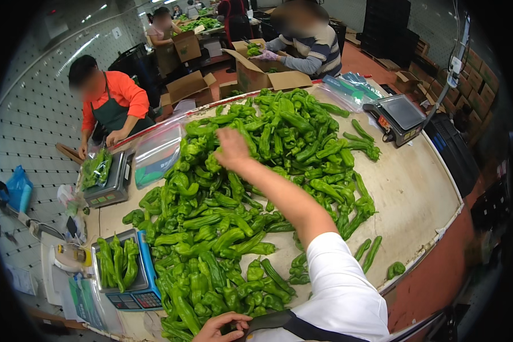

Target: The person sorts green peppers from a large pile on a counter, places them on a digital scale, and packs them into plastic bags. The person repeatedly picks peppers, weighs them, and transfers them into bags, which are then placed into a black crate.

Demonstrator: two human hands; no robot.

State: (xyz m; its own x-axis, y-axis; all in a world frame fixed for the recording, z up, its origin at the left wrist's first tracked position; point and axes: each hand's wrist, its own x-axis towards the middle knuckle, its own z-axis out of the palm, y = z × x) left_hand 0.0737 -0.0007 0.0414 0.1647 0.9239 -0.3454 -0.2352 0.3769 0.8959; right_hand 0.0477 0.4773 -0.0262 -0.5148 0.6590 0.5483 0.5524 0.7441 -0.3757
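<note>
A large heap of long green peppers [222, 213] covers the middle of the table. My right hand [233, 149] reaches across to the upper left part of the heap and touches peppers there; whether its fingers hold one cannot be told. My left hand [224, 327] is low in the view at the heap's near edge, close to my body, fingers slightly bent, with no pepper seen in it. Left of the heap, several peppers [119, 263] lie on the tray of a blue digital scale [151, 284]. Clear plastic bags [85, 299] with green print lie beside that scale.
A second scale [115, 184] with a bagged lot of peppers stands at the left, near a co-worker in orange. Another scale [399, 115] is at the far right. Plastic bags [158, 156] lie beyond the heap. A co-worker behind the table handles peppers over a cardboard box [256, 72].
</note>
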